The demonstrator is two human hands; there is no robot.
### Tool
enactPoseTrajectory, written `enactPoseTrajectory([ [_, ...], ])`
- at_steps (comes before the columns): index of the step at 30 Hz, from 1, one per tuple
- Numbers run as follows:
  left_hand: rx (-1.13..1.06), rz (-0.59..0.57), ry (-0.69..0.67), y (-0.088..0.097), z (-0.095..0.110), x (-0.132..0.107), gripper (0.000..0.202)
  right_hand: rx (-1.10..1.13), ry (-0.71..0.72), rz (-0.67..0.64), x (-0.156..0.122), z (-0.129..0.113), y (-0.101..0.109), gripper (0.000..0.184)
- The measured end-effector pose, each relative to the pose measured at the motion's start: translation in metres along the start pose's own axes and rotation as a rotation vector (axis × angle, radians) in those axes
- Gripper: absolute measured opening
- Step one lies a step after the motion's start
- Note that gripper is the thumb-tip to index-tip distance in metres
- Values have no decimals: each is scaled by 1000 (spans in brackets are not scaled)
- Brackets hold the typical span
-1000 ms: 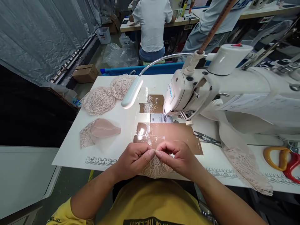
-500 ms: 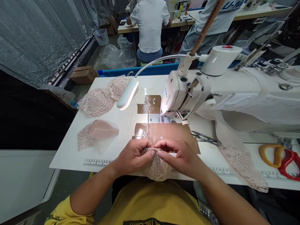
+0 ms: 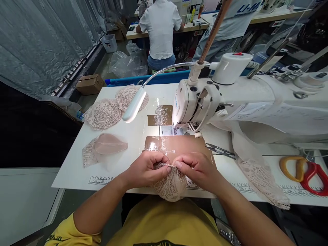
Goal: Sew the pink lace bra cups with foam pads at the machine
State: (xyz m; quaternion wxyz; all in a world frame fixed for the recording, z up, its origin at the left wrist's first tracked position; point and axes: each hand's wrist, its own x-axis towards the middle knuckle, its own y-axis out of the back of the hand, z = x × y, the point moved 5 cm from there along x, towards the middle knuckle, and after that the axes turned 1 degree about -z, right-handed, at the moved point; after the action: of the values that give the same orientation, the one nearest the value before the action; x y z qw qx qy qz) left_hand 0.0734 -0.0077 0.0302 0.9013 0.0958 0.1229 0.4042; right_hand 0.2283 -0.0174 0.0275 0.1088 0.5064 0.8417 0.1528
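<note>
The rounded pale-pink lace cup (image 3: 170, 184) hangs over the white table's (image 3: 77, 171) near edge, at six o'clock. The left hand (image 3: 145, 169) and right hand (image 3: 197, 169) pinch its upper rim, fingertips nearly meeting. At twelve o'clock stands the white sewing machine (image 3: 230, 106); more pink lace pieces (image 3: 105, 114) lie at ten.

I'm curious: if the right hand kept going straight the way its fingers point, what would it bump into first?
The right hand points left across the lace piece, so it would probably meet the left hand first; their fingertips nearly touch already.
</note>
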Motion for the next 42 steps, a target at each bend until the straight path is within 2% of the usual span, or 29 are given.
enactPoseTrajectory([
  [4,-47,13,47,-3,-6,2,18,82,-4,62,-1,7,7,26],
  [7,-74,12,50,-4,-8,3,19,21,-9,18,1,5,4,18],
  [11,-186,-70,78,-4,-8,4,22,7,-18,-1,2,0,2,17],
  [13,-234,-113,76,-5,-7,4,23,73,-34,-29,2,1,2,18],
  [16,-244,-96,48,-7,-6,9,22,210,-58,-98,3,8,0,22],
  [19,-413,-67,129,-11,-16,13,28,311,-81,-106,5,18,0,23],
  [21,-533,25,216,-4,-26,10,32,332,-103,-57,3,25,6,23],
  [24,-479,356,229,37,-32,-7,33,233,-159,63,-8,34,25,24],
  [27,-131,734,81,82,-17,-24,27,49,-206,140,-20,34,45,22],
  [28,44,790,25,88,-9,-22,24,-13,-216,143,-21,31,49,23],
  [29,238,798,-31,87,-1,-16,21,-79,-222,141,-20,29,52,23],
  [30,446,757,-78,79,4,-4,20,-152,-223,134,-17,25,53,24],
  [32,816,547,-165,46,6,30,20,-302,-216,110,-6,20,53,23],
  [35,1191,220,-134,-9,-13,75,19,-472,-155,68,14,19,46,22],
  [38,1222,130,-117,-40,-22,87,20,-583,-61,71,27,28,35,27],
  [40,1204,129,-101,-43,-19,79,20,-652,-14,61,28,37,25,30],
  [42,1126,84,-106,-34,-11,68,24,-751,15,30,26,43,16,28],
])
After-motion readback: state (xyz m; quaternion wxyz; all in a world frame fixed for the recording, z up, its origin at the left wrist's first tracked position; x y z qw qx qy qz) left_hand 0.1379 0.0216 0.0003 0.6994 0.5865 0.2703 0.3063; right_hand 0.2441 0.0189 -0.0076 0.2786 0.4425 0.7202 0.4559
